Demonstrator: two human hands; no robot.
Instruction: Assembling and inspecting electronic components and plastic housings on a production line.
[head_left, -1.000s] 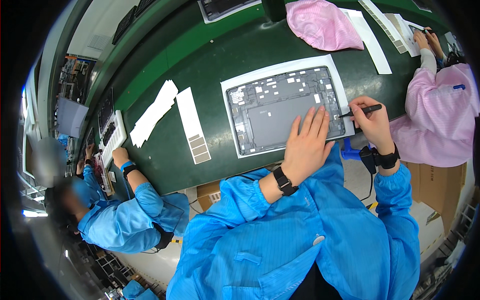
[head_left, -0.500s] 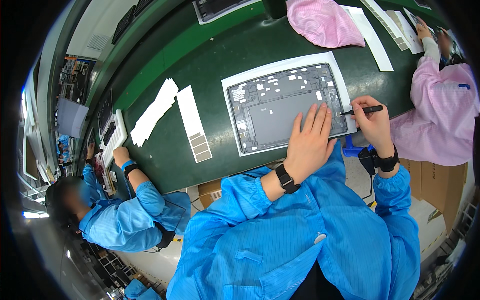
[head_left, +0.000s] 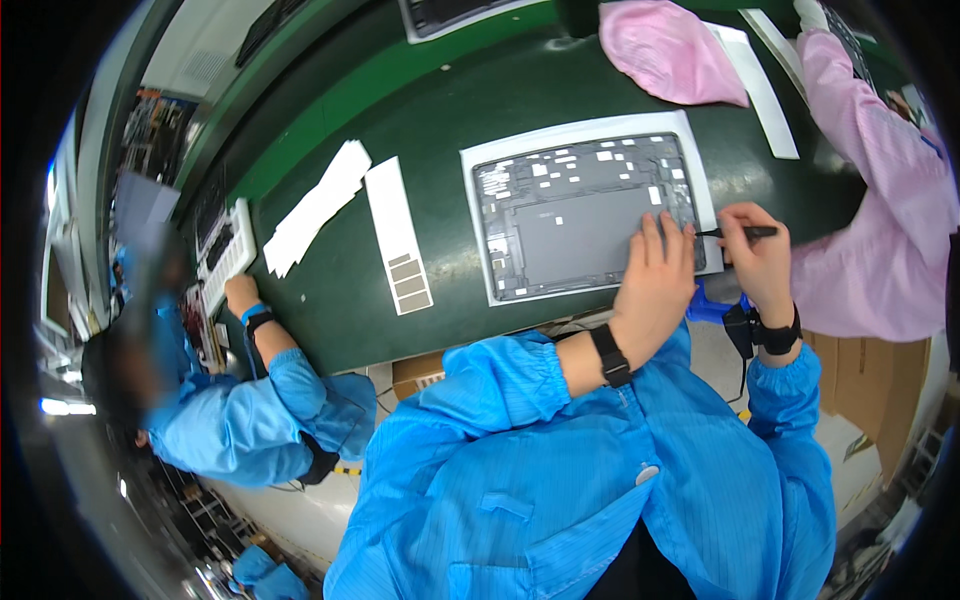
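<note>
Our right hand (head_left: 757, 262) pinches a black pen tool (head_left: 738, 232), tip pointing left at the opened tablet (head_left: 585, 215); our left hand (head_left: 655, 285) lies flat, fingers spread, on it.

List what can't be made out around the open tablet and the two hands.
Head view only:
- Tablet: its near right corner is hidden under the left hand; its small parts are too small to tell apart.
- Pen-like tool: its tip is too small to tell if it touches the tablet; the right hand covers part of the shaft.
- Blue thing between the wrists: mostly hidden by them, kind unclear.
- Tray at the top: cut off by the edge.
</note>
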